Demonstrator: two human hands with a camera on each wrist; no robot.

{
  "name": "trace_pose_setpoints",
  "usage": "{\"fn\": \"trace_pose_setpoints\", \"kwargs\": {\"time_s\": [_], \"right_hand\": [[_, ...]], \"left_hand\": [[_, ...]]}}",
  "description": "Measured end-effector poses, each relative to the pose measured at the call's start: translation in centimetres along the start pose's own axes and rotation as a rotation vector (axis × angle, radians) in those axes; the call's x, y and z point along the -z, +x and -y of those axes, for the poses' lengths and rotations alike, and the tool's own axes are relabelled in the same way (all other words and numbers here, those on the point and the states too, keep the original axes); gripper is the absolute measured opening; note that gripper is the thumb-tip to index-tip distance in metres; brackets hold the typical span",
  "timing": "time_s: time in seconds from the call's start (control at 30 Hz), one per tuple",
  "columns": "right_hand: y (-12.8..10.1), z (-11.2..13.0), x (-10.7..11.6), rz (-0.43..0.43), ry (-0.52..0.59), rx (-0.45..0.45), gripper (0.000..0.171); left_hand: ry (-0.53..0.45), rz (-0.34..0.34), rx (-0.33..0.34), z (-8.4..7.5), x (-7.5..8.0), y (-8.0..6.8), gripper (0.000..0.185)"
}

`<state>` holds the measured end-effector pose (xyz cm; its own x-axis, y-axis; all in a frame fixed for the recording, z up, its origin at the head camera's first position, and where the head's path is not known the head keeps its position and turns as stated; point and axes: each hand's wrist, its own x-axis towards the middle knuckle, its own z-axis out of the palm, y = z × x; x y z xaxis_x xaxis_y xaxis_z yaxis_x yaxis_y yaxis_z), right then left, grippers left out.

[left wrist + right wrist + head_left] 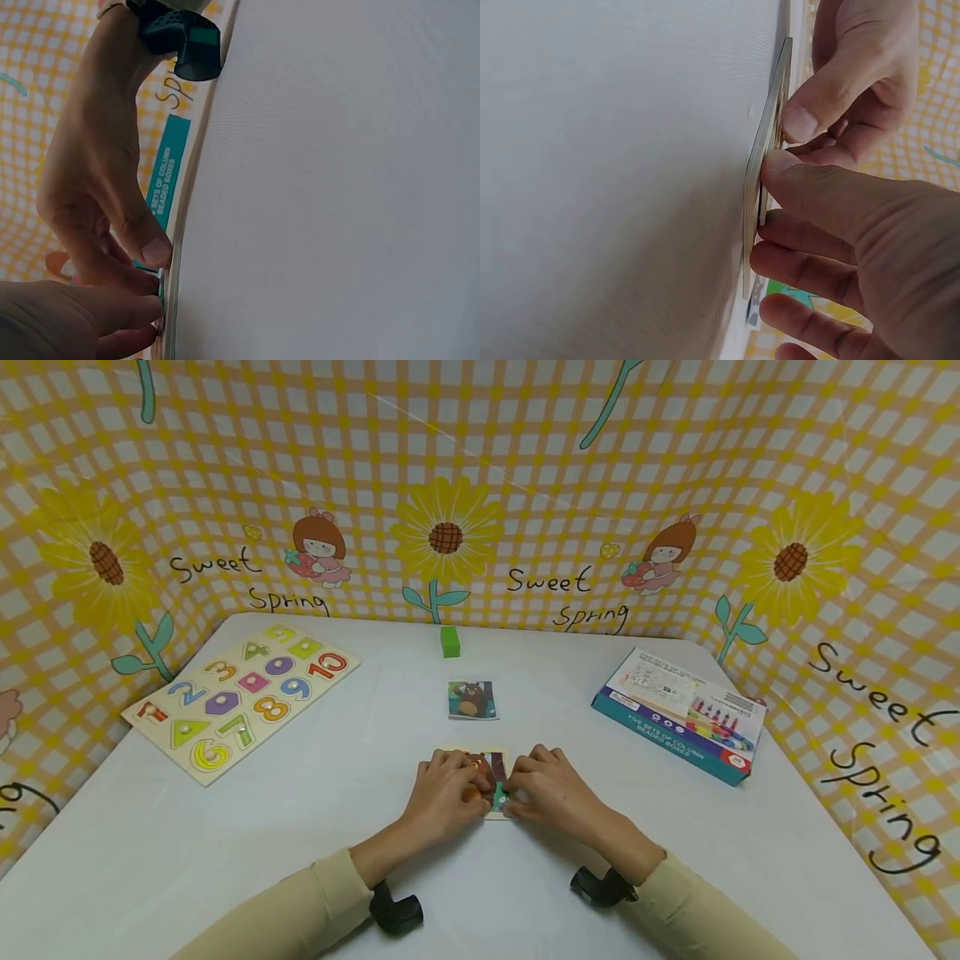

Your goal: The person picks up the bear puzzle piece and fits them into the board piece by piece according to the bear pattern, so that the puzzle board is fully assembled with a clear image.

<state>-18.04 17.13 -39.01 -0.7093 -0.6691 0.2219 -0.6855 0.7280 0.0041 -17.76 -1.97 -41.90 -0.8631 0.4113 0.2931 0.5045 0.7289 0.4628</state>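
Observation:
A small bear picture puzzle (497,768) lies in front of the person, its board partly covered by both hands. The left hand (447,789) is over its left side, curved thumb and forefinger about a brown piece of the bear. From the other side the right hand (551,789) pinches a thin puzzle piece (763,202) between thumb and forefinger, the piece tilted slightly against the board (750,187). The left hand's thumb (802,124) is close to it. Fingers hide much of the picture. In the left wrist view the puzzle shows only edge-on.
A bear picture card (472,700) lies beyond the puzzle, with a green block (450,642) behind it. A wooden number board (251,693) is at the left. A beaded-boxes carton (678,714) sits at the right. Checked cloth (525,468) encloses the white table.

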Motion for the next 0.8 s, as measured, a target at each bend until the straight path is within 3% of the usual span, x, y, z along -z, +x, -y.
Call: {"fn": "trace_pose_setpoints", "kwargs": {"time_s": [0.8], "right_hand": [[-0.29, 0.08, -0.29, -0.016, 0.051, -0.048, 0.018]], "left_hand": [[-0.014, 0.003, 0.0, -0.19, -0.34, 0.0, 0.012]]}}
